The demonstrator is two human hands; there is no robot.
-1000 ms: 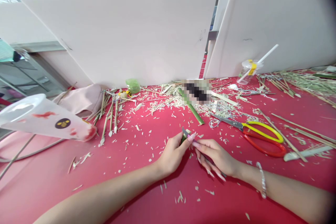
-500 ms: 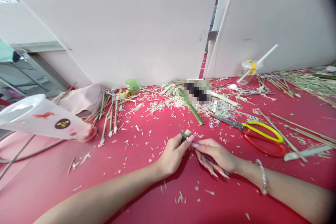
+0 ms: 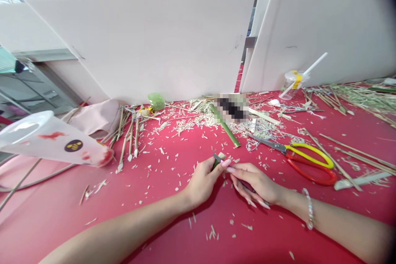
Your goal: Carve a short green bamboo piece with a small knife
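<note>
My left hand (image 3: 204,181) rests on the red table (image 3: 130,214), its thumb and fingers pinched on a short green bamboo piece (image 3: 218,159). My right hand (image 3: 255,181) lies just to its right, fingers curled around a small dark blade (image 3: 217,157) whose tip sits against the top of the piece. The two hands touch at the fingertips. A bead bracelet (image 3: 308,212) circles my right wrist.
Yellow and red scissors (image 3: 305,161) lie to the right, a longer green stalk (image 3: 225,127) behind the hands. Sharpened sticks (image 3: 131,138) lie at the left by a toppled plastic cup (image 3: 52,138). Shavings litter the cloth. White boards (image 3: 154,45) wall the back.
My right hand has shifted slightly and its fingers curled a little; the blade tip has barely moved on the piece. My left hand has stayed in place.
</note>
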